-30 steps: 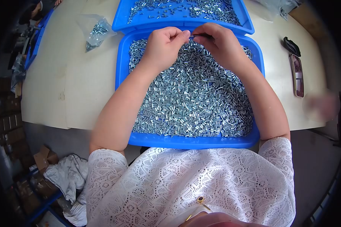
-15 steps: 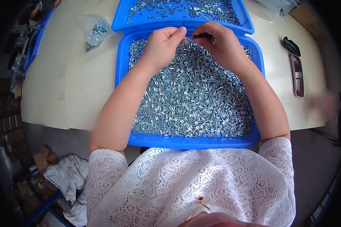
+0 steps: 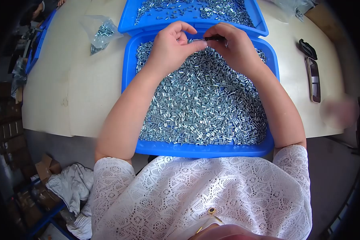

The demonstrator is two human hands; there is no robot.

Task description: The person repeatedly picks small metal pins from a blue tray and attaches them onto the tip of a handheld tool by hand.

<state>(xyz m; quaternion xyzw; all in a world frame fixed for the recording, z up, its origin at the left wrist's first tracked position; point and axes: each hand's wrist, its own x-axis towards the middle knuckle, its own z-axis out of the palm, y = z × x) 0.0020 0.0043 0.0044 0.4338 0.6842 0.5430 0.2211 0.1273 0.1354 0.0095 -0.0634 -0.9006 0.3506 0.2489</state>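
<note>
Blk item (image 3: 215, 38) in R hand (image 3: 235, 45) looks slim, partly hidden.

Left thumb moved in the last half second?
Yes: the left thumb shifted toward the right hand and away from the near blue bin's far rim.

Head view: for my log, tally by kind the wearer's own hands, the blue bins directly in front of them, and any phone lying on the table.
Hands: 2 (left hand, right hand)
Blue bins: 2 (near bin, far bin)
Phone: 1
Total: 5
</note>
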